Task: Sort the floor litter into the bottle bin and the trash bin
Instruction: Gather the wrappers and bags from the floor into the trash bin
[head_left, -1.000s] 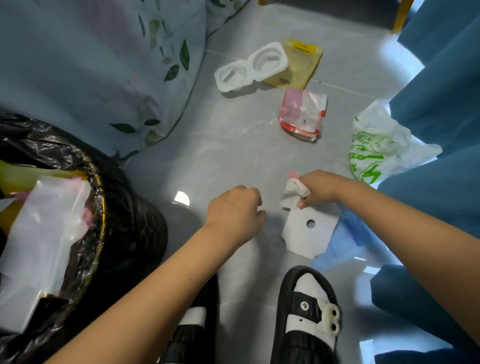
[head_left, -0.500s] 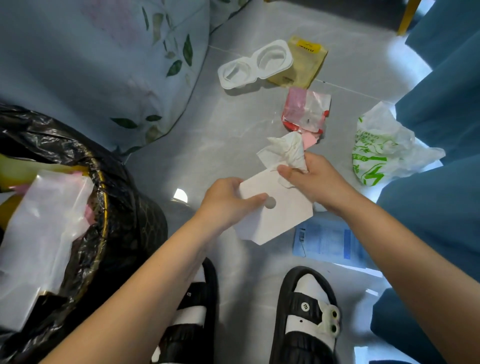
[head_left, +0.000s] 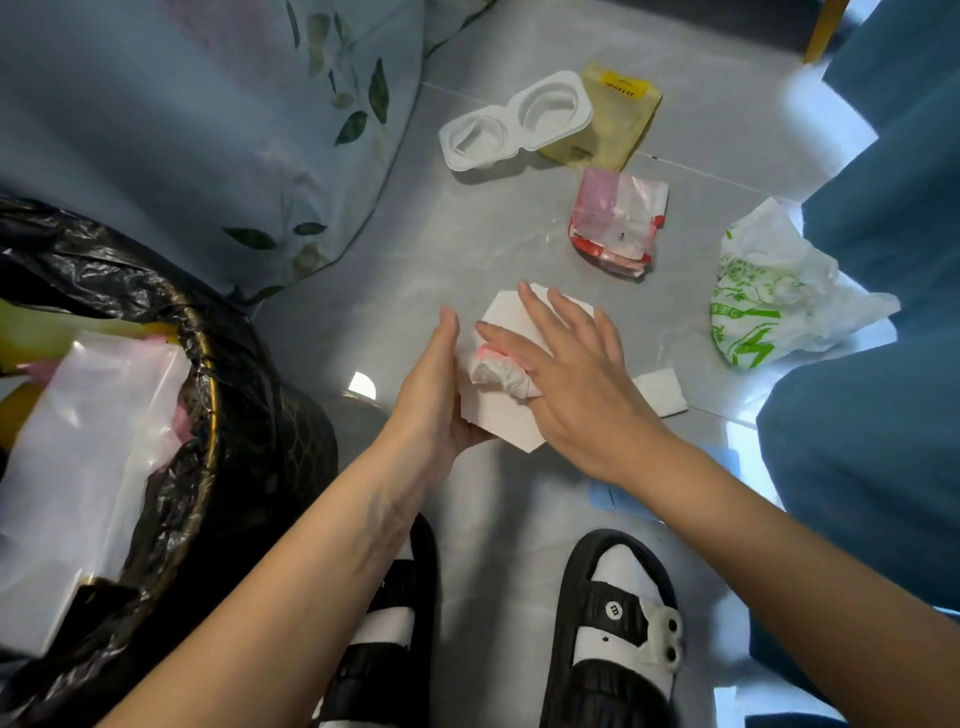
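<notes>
While the trash bin (head_left: 228, 364) with its black liner fills the left edge, holding a clear plastic bag (head_left: 88, 457) that leans against its near rim, everything else lies to its right on the grey floor (head_left: 415, 249). Just right of the bin, a strip of bare floor runs up toward the hem of a leaf-printed cloth (head_left: 260, 156). Further right of the bin, the left hand (head_left: 431, 395) stands edge-up, fingers straight and together, cradling a white card (head_left: 506, 415) from below, its thumb hidden. A crumpled tissue (head_left: 501, 376) with a pink smear sits on that card, and the right hand (head_left: 576, 379) lies flat over it, fingers straight and slightly spread, pressing it down. Beyond the hands, far from the bin, a white two-cup tray (head_left: 514, 124) overlaps a yellow packet (head_left: 618, 119), with a red-and-clear wrapper (head_left: 615, 223) below them; open floor separates these from the card. Farthest right of the bin, a white bag with green print (head_left: 769, 301) touches blue fabric (head_left: 872, 389). Two black-and-white sandals (head_left: 618, 634) stand near the bottom edge, right of the bin.
</notes>
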